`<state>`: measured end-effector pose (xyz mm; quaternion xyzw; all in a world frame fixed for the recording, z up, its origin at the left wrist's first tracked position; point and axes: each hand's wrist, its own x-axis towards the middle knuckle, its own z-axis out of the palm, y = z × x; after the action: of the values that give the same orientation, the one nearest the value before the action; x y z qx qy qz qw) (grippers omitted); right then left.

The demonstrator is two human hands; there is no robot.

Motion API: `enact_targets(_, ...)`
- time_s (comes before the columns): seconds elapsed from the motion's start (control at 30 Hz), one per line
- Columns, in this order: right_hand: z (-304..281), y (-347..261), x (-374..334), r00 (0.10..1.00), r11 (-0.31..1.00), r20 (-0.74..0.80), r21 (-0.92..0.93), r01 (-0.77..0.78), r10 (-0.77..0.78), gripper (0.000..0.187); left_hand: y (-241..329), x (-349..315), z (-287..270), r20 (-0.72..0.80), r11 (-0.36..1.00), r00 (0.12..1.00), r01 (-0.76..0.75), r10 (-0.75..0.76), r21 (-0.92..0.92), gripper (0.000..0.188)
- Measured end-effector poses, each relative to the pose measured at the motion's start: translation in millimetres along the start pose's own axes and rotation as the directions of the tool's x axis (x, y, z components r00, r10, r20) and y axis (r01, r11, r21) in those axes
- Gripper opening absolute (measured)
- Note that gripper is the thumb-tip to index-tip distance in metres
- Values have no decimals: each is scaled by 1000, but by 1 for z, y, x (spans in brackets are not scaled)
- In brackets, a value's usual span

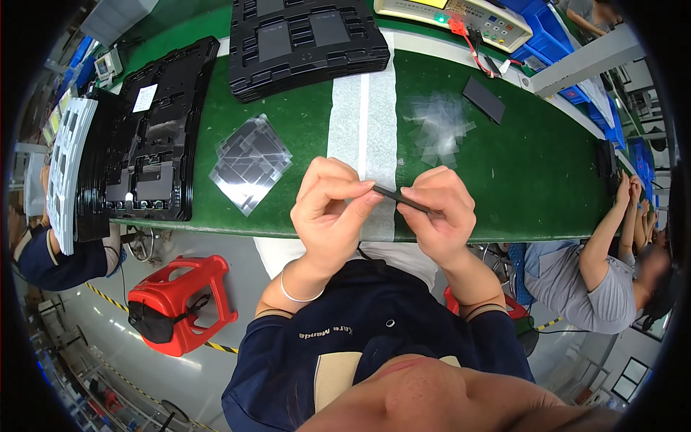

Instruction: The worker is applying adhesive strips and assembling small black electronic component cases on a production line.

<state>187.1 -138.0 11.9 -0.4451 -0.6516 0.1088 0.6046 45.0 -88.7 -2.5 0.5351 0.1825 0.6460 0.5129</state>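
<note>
Between my two hands a thin dark slab (400, 196), seen nearly edge-on, is held above the near edge of the bench. My left hand (332, 205) pinches its left end between thumb and fingertips. The right end is gripped by my right hand (440, 210), whose fingers curl over it. A similar dark rectangular slab (484, 100) lies flat at the far right. Below the held slab runs a pale cloth strip (345, 129) with a white line along it. Left of my left hand lies a pile of clear film pieces (252, 162); another heap of clear film (439, 126) is beyond my right hand.
Stacked black trays (309, 68) with dark slabs in their pockets stand at the back; more black trays (162, 137) and white trays (70, 173) are at left. A tester (461, 21) with red leads sits back right. Left below is a red stool (183, 302). Other people (583, 281) sit nearby.
</note>
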Motion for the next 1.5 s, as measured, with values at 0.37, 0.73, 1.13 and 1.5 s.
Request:
enact_targets(0.37,13,-8,-1,979,934,-108,-334,129,-173,33,-2,-19,25,137,857,967,-253,213,450,66)
enact_targets(0.73,-12,-2,1,870,801,212,339,-493,445,21,2,-1,-7,370,929,859,370,-354,28,23)
enact_targets(1.13,-11,-6,12,924,876,114,293,-382,365,15,0,-10,-8,272,943,912,329,-306,-41,16)
enact_targets(1.5,4,-8,3,976,967,-111,-193,165,-189,32,3,-16,0,321,967,946,-48,-36,249,37)
